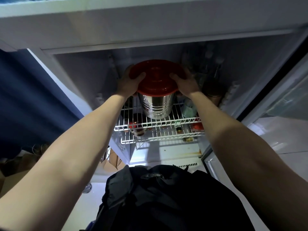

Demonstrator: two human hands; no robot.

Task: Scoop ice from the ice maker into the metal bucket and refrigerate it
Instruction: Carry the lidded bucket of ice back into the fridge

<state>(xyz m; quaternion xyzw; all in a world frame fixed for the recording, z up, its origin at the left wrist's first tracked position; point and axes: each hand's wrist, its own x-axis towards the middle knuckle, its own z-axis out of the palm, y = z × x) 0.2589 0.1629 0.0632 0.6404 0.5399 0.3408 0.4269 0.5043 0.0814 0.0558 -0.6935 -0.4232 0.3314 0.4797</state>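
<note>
Closest to me, at the bottom of my view, is dark clothing (pixel 166 197), and both bare forearms reach up and forward from either side of it. Cardboard boxes (pixel 23 162) sit low on the left, beside the open fridge (pixel 80 84). Its glass door (pixel 280 104) is swung out to the right.

Inside, the lower wire shelf (pixel 160 138) comes first, then the upper wire shelf (pixel 166 123), with bottles (pixel 138 129) showing dimly through the bars. The metal bucket (pixel 157 105) stands upright with its base at the upper wire shelf, roughly mid-shelf. I cannot tell whether its weight is fully down.

A red lid (pixel 157 79) covers the bucket. My left hand (pixel 129 84) grips the lid's left edge and my right hand (pixel 185 84) its right edge, each with the thumb lying on top and the fingers curled round the rim. Dim jars (pixel 211 90) stand just right of the bucket, towards the back.
</note>
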